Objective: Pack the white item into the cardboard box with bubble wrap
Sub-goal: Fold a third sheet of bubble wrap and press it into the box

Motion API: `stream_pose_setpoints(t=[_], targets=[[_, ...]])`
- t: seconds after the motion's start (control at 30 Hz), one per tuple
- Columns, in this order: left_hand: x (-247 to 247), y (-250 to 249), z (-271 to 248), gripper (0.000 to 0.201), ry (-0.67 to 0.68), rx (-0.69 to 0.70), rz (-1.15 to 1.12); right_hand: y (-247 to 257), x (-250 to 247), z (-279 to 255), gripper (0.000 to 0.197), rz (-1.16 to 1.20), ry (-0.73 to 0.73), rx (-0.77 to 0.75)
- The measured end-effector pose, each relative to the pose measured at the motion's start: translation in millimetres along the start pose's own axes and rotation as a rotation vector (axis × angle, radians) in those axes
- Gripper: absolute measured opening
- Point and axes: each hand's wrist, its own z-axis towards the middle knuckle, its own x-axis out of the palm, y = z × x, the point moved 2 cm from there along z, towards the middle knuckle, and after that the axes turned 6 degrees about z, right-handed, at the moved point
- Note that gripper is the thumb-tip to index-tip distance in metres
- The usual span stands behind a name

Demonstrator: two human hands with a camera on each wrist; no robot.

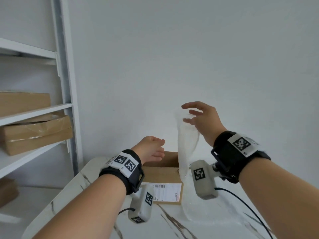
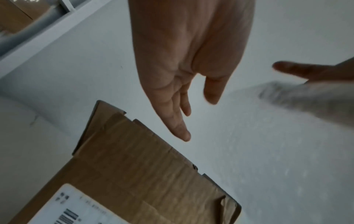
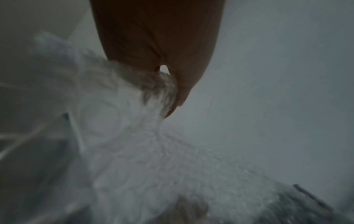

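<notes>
The cardboard box (image 1: 164,183) stands at the far edge of the marble-patterned surface (image 1: 172,226), top open, with a white shipping label (image 1: 166,192) on its near face. The left hand (image 1: 151,149) hovers above the box's open top with fingers straight and relaxed, holding nothing; the left wrist view shows it clear of the flap edge. The right hand (image 1: 202,120) is raised above the right side of the box and pinches the top of the bubble wrap (image 1: 187,144) between thumb and fingers, the remaining fingers spread. The wrap hangs from the hand, passes the box's right side and trails onto the surface. The white item cannot be identified in any view. Other cardboard boxes (image 1: 37,133) sit on a white shelf (image 1: 34,112) beyond the surface's left edge.
</notes>
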Motion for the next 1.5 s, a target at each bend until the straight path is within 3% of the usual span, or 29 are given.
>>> stream_pose_setpoints(t=[0.07,0.17,0.33,0.43,0.5,0.57,0.67,0.77,0.87,0.93,1.03,1.1,1.17,1.23,1.37,1.43,1.5], targets=[[-1,2,-1,0.065,0.083,-0.025,-0.113,12,1,4,0.051,0.223,0.003,0.032],[-3,0,-6,0.079,0.202,-0.054,-0.319,11,1,4,0.045,0.311,0.002,0.067],[-2,3,0,0.093,0.260,-0.120,-0.314,0,-8,0,0.044,0.435,-0.034,0.159],[-2,7,-1,0.080,0.251,-0.088,-0.428,-4,-17,-2,0.045,0.391,-0.063,0.157],[-9,8,0,0.068,0.110,0.053,-0.474,-12,-23,-4,0.051,0.293,-0.073,0.174],[-19,7,1,0.056,-0.024,0.172,-0.354,-25,-30,-8,0.056,0.094,-0.069,0.187],[-32,8,0,0.037,-0.079,0.220,-0.128,-39,-35,-14,0.057,-0.135,-0.035,0.217],[-39,10,0,0.036,-0.223,0.262,0.123,-46,-33,-21,0.054,-0.245,0.031,0.229],[-37,11,1,0.031,-0.301,0.308,0.287,-45,-28,-26,0.049,-0.450,0.071,0.154],[-35,8,0,0.017,-0.350,0.342,0.383,-42,-23,-27,0.047,-0.576,0.101,0.098],[-31,-5,-6,0.011,-0.304,0.377,0.442,-30,-12,-29,0.039,-0.795,0.267,0.073],[-29,-17,-10,0.009,-0.248,0.386,0.442,-21,-2,-31,0.045,-0.942,0.382,0.079],[-29,-26,-13,0.016,-0.225,0.409,0.429,-16,8,-30,0.031,-1.039,0.405,0.037],[-31,-34,-15,0.026,-0.259,0.442,0.365,-14,13,-28,0.008,-0.950,0.335,0.013],[-39,-32,-12,0.082,-0.332,0.355,0.038,-13,5,-21,0.014,-0.372,0.141,0.156],[-39,-24,-12,0.106,-0.251,0.252,-0.098,-12,0,-21,0.013,-0.070,0.096,0.250],[-33,-19,-14,0.107,-0.079,0.185,-0.160,-13,-3,-22,0.011,0.100,0.094,0.322]])
